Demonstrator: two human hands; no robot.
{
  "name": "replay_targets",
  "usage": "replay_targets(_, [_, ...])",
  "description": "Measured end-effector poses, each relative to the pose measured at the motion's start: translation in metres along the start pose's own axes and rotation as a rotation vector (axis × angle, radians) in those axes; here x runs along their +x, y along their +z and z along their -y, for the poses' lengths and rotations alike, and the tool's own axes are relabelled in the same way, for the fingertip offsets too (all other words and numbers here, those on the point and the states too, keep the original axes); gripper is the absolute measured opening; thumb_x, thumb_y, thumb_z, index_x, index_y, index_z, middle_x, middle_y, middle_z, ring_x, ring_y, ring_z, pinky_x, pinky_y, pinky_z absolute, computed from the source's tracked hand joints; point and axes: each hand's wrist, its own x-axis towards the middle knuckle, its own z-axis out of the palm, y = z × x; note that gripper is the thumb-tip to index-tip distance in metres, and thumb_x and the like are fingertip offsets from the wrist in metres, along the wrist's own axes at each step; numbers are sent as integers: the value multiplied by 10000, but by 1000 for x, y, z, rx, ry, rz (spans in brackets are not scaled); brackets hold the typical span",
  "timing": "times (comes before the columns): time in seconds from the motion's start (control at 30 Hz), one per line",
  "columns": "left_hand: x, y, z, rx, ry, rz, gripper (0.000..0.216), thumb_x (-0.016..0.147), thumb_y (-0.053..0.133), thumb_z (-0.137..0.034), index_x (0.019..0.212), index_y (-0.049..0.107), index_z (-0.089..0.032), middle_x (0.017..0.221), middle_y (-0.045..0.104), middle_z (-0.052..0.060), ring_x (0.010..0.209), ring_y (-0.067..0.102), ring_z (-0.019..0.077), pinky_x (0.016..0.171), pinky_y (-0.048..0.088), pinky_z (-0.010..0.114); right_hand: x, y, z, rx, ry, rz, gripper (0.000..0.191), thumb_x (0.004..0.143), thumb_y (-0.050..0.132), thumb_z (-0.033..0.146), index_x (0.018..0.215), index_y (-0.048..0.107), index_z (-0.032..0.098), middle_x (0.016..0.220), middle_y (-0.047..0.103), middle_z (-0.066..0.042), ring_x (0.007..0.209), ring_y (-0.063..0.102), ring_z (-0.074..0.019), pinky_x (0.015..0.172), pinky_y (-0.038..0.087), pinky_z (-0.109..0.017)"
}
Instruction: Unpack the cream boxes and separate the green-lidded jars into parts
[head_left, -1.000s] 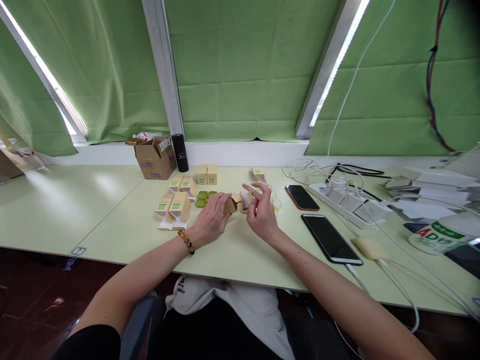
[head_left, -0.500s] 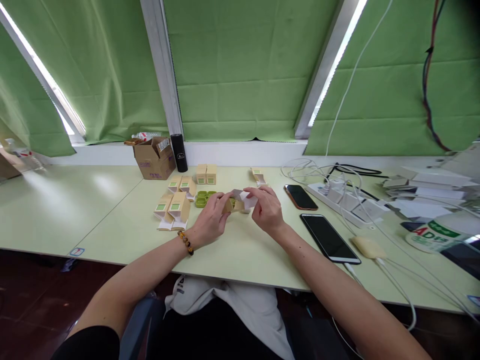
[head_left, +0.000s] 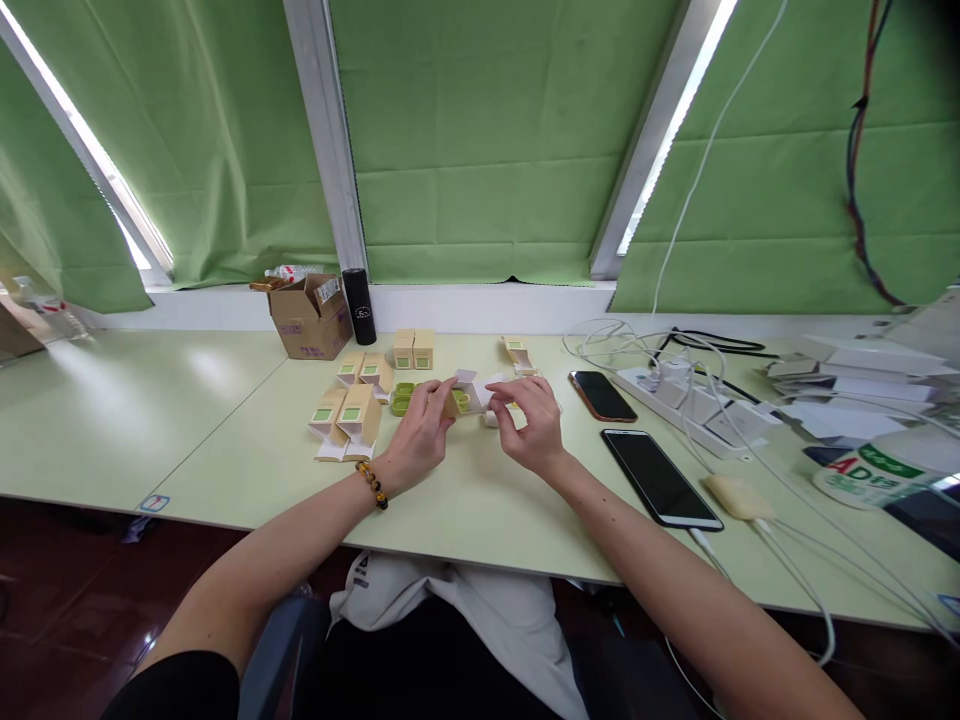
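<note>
My left hand (head_left: 422, 432) is closed round a small cream cardboard box (head_left: 454, 404), which lies on its side with its open end to the right. White inner flaps (head_left: 466, 378) stick out, and something green and yellow shows inside. My right hand (head_left: 531, 420) is at that open end, thumb and forefinger bent together at a flap's edge. Under its fingers sits a small white piece (head_left: 491, 419), partly hidden. Several green containers (head_left: 403, 398) stand behind my left hand. Left of it are cream boxes (head_left: 360, 412) with their flaps open.
Two cream boxes (head_left: 414, 349) stand farther back, and an open one (head_left: 517, 352) lies behind my right hand. A brown carton (head_left: 309, 318) and a black bottle (head_left: 359, 306) are by the wall. Two phones (head_left: 660, 478), a power strip (head_left: 697, 408) and loose cables lie to the right.
My right fingers have shifted slightly at the box's open end, and its flaps now stand wider apart. The contents and the small white piece show more. My left hand keeps its hold.
</note>
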Motion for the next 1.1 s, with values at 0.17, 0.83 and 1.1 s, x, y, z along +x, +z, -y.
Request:
replay_targets(0.17, [0,1,2,124,105,-40,652,1044,443,-145,1658,251,-246,1383,481,190,1343,504,314,1098,533,540,-6,8,1,-49,129,104,110,968,625,214,933,726,241,688,753,0,685,660,-212,846,401,-438])
replay_targets(0.83, [1,1,11,409,232,-96,680,1006,436,-53,1652,324,-235,1379,484,203,1385,476,335,1064,563,538,-6,23,5,714,845,-76,451,861,734,672,910,564,257,1050,728,-52,815,677,-194,705,624,-372])
replay_targets(1.1, [7,-5,18,279,83,-181,630,1009,454,-90,1608,361,-261,1425,475,180,1404,464,313,1148,503,575,-1,12,-1,741,857,-128,475,837,749,684,945,531,276,953,735,-44,817,674,-207,730,605,-370])
